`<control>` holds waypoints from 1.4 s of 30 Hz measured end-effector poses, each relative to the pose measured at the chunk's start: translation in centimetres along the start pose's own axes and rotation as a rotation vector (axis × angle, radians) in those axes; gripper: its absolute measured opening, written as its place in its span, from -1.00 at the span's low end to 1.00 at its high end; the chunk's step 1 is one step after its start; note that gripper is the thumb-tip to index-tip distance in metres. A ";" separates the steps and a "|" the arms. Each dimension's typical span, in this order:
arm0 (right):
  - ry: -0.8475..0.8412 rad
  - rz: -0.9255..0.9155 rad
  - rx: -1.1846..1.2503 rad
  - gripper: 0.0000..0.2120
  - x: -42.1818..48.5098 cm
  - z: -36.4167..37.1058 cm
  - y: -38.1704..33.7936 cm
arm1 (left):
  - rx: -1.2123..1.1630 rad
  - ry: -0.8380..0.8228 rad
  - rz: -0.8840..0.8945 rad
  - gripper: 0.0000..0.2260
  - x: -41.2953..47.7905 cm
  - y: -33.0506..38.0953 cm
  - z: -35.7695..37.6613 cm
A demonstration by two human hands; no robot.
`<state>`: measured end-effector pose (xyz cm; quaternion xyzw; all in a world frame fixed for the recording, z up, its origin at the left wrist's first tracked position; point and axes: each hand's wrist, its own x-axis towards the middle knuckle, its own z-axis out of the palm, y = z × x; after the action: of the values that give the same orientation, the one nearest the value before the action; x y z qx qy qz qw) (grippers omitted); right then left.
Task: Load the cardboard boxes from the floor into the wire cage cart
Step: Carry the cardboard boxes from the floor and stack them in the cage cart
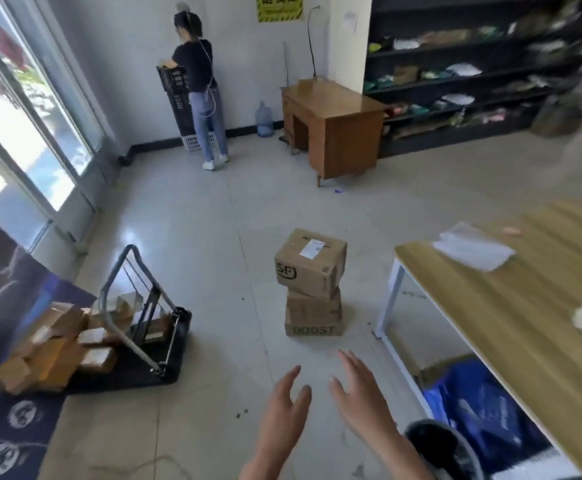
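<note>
Three cardboard boxes stacked on the floor (213,237): the SF box (312,263) on top, twisted a bit off the middle box (313,306) and the BOOST box (313,329). They look stiff and probably light-ish, but tippy, so I'd take the top one by opposite sides. Left hand (284,417) and right hand (358,393) are both spread flat, holding nothing, just short of the stack. Cart (165,344) is off left, table (511,306) to the right.

Shot from head height through a single wide-angle lens, facing forward and down over the tiled floor (196,237); closest to the left hand (282,420) and right hand (362,400) at the bottom edge, just beyond them the stacked cardboard boxes (312,282) at centre, well back from the far wall (248,64) and shelving (455,81) at the top; blurred toward the right edge
</note>
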<state>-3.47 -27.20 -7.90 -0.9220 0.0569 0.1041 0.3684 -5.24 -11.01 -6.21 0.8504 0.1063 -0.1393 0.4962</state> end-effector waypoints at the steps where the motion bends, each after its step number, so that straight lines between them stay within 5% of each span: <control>1: 0.005 0.014 0.014 -0.43 1.1 -0.4 0.3 | 0.005 -0.013 0.009 -0.58 1.4 0.5 0.4; 27: -0.100 0.335 0.167 -0.42 45.4 -4.2 -0.4 | 0.113 -0.169 -0.081 -0.50 51.7 10.6 0.5; 42: -0.260 0.551 0.105 -0.24 75.0 5.5 13.0 | 0.419 -0.005 -0.390 -0.23 83.9 -2.3 5.8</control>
<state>66.26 -34.94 -38.03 -0.8305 0.2626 0.3143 0.3777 71.98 -11.42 -39.49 0.8975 0.2356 -0.2530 0.2736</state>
